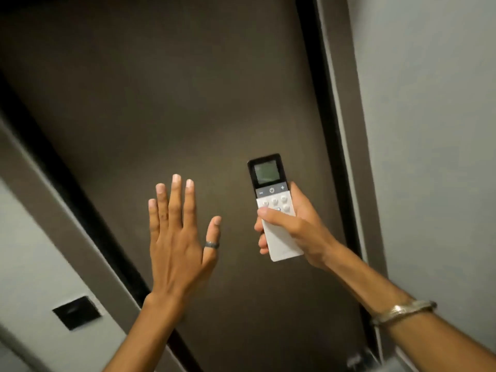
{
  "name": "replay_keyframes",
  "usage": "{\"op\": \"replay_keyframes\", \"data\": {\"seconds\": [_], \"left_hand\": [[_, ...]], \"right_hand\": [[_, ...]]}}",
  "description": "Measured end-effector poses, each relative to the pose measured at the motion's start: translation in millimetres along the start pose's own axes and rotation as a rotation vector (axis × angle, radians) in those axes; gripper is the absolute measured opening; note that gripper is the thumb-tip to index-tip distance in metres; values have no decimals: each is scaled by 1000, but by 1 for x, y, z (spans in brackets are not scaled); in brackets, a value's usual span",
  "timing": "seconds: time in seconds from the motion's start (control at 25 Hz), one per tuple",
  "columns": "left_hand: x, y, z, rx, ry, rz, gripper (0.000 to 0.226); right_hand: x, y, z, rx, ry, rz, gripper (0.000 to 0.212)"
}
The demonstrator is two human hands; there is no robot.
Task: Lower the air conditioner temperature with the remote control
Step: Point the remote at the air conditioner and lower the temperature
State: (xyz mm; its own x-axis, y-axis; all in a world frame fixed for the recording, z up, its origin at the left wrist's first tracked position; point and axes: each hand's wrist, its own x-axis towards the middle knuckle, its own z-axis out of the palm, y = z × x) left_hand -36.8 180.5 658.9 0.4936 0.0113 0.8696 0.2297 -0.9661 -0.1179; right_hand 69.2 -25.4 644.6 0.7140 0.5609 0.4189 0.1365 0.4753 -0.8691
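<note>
Remote control [272, 206] is the landmark: a white handset with a dark top and a small screen, raised upright in front of a dark brown door [166, 108]. Well to its left, low on the grey wall, sits a black wall plate [76, 312]. Nearer, still left of the remote, the left hand [178, 237] is spread flat with all fingers extended, holding nothing, a dark ring [212, 245] on the thumb. The right hand [291, 226] wraps the remote's lower half, fingers curled behind and thumb lying across the white buttons. The air conditioner itself is out of view. The step in hand looks like finding the button; next, the thumb likely needs to reach up to the minus key [261, 193] at the remote's upper left.
</note>
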Motion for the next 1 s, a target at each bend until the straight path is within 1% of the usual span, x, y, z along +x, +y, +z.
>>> {"op": "replay_keyframes", "data": {"seconds": [0.12,0.24,0.48,0.6,0.72,0.84,1.0], "left_hand": [[54,-27,-47,81,151,8,77],[95,-44,-89,111,296,-12,78],[134,-56,-131,166,437,-8,79],[137,-63,-135,184,479,10,79],[132,-68,-136,198,480,-4,80],[129,-73,-136,203,471,-11,81],[127,-81,-136,201,479,-15,81]], "right_hand": [[27,-59,46,26,-76,-94,36],[45,-102,81,-16,-139,-190,30],[60,-144,122,-79,-186,-304,30],[60,-151,134,-65,-204,-333,30],[61,-150,143,-105,-184,-373,28],[63,-150,150,-134,-171,-371,35],[65,-151,157,-143,-179,-377,37]]}}
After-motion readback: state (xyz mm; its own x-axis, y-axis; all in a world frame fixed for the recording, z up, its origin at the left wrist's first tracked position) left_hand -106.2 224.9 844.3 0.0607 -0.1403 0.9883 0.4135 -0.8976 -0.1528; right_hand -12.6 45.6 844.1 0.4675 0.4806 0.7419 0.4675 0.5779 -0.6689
